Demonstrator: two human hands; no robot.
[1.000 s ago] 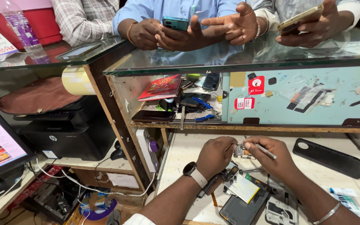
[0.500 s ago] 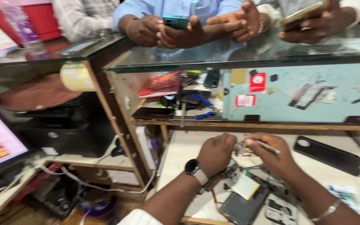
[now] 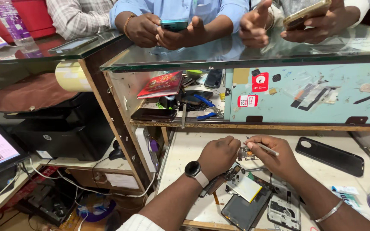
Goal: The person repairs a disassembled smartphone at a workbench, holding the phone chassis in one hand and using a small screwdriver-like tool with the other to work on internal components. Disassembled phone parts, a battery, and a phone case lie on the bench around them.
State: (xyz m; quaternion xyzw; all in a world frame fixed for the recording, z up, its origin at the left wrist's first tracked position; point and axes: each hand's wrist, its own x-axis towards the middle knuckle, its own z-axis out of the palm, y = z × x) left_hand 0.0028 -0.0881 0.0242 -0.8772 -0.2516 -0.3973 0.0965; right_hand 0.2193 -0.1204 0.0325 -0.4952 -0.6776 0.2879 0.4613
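L hand fisted, pinching small metal part mid-workbench, near its back edge. R hand closed on thin tool, tip at the part. I see opened phone at front edge below hands; black case toward right edge.

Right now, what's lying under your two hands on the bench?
Under the left hand and right hand: an opened phone, a loose white-yellow battery and a second phone frame. The hands cover what lies directly beneath the small metal part they pinch.
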